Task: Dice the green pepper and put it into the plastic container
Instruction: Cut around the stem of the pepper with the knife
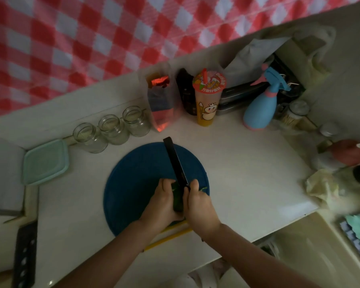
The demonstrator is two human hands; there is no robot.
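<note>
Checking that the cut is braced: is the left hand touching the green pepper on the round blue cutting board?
Touching. The head view shows the left hand gripping the dark green pepper, its fingers lying against the pepper with no gap.

On the sealed lid [209, 81] of the drink cup [205, 119]: white Chinese characters along a red band, too blurred to read for sure. On the cup's side: a crowned snowman cartoon [207, 110], wordless. On the dark bottle [186, 94]: label marks too small to read.
</note>
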